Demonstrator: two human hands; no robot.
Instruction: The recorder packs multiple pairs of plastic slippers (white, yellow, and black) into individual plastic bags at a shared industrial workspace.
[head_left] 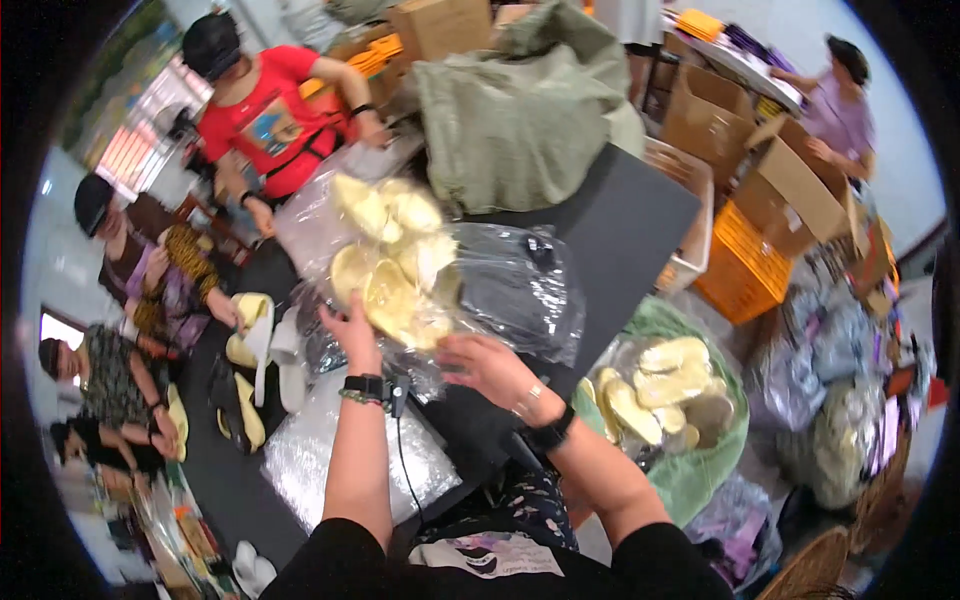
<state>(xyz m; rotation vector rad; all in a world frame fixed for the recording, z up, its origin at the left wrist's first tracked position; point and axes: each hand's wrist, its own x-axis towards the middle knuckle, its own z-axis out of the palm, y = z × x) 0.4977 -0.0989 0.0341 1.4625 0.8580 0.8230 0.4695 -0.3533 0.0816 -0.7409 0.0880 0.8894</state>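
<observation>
Pale yellow slippers (395, 290) in clear plastic lie heaped just beyond my hands, partly smeared by motion. Against the near left side of this heap is my left hand (354, 338), its fingers spread and upright. My right hand (490, 370) reaches in from the right with fingers stretched out, its fingertips at the near edge of the slippers. Neither hand is closed round anything; whether they touch the slippers I cannot tell. Flat clear plastic bags (350, 460) are spread on the black table below my left wrist. Right of the heap lies another clear bag (520, 290).
A large olive-green sack (510, 120) stands at the table's far side. To my right, a green sack (725, 450) holds more yellow slippers. Cardboard boxes (790, 200) and an orange crate (740, 265) stand beyond it. Several people work along the left, one in a red shirt (270, 120).
</observation>
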